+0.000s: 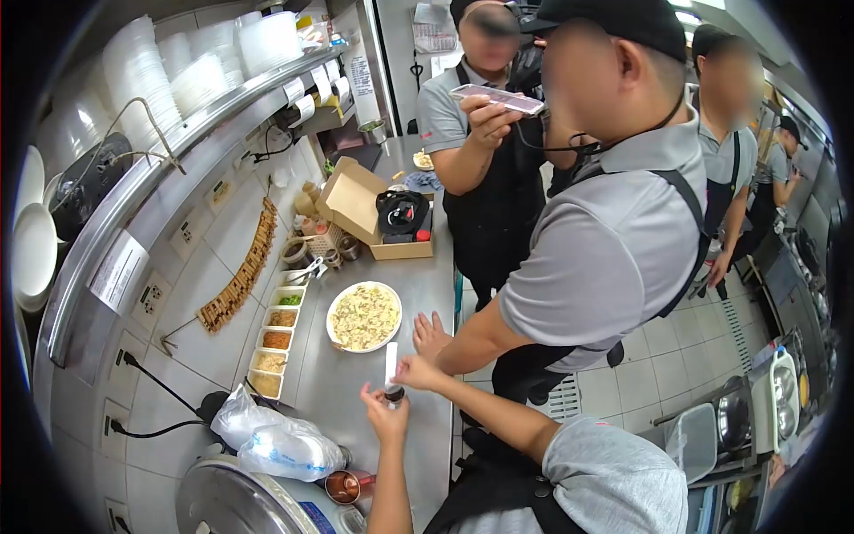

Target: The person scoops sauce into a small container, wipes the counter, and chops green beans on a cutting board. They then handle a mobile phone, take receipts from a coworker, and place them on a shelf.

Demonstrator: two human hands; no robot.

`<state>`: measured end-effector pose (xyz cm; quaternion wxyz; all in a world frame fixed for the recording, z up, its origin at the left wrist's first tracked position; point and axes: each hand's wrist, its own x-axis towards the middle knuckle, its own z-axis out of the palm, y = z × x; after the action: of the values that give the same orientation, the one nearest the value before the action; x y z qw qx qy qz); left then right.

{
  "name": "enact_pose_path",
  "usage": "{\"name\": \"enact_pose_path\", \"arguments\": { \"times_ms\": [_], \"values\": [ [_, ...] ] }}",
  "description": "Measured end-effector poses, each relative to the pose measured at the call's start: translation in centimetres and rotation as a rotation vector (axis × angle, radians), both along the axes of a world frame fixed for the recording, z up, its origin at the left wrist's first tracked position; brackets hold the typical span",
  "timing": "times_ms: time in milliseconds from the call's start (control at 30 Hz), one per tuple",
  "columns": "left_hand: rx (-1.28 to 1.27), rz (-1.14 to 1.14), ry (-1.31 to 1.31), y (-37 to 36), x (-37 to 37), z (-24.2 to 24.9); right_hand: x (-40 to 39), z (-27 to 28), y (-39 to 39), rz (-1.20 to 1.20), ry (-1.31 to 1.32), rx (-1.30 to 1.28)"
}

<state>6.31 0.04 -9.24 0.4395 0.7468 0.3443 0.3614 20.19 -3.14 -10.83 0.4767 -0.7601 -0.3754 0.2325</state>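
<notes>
My left hand (389, 420) is wrapped round a small dark-topped container (394, 392) above the steel counter. Just above it, my right hand (420, 373) has its fingers pinched together at the edge of a narrow white strip (391, 360), which stands up over the container. What the strip is, I cannot make out. Beyond my hands lies a round white plate (334, 336) of pale yellow and brown chopped food. A co-worker's hand (431, 335) rests on the counter beside the plate, apart from mine.
Small food tubs (277, 339) line the wall side. An open cardboard box (400, 251) holds black gear. Plastic bags (285, 445), a copper-coloured cup (345, 487) and a round metal lid (227, 503) are near my left arm. A co-worker (614, 231) stands close, with others behind.
</notes>
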Motion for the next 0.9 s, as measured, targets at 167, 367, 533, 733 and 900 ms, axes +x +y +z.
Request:
{"name": "enact_pose_path", "arguments": {
  "times_ms": [167, 367, 533, 733, 900],
  "values": [
    [0.299, -0.105, 0.185, -3.3, -1.6, -4.0, -2.5, -2.5, -5.9, 0.01, -0.078, -0.14],
    [0.284, -0.018, 0.193, -6.9, -3.7, -7.7, -4.7, -4.4, -9.2, 0.142, 0.152, -0.229],
    [0.211, -0.006, 0.285, -7.7, -4.6, -7.8, -5.2, -4.9, -9.8, 0.207, 0.011, -0.238],
    [0.082, 0.033, 0.187, -8.0, -4.6, -8.4, -5.7, -4.6, -10.5, 0.227, -0.156, -0.209],
    [0.099, 0.005, 0.255, -8.0, -5.1, -7.6, -5.0, -3.5, -9.0, 0.318, -0.272, -0.298]
  ]
}}
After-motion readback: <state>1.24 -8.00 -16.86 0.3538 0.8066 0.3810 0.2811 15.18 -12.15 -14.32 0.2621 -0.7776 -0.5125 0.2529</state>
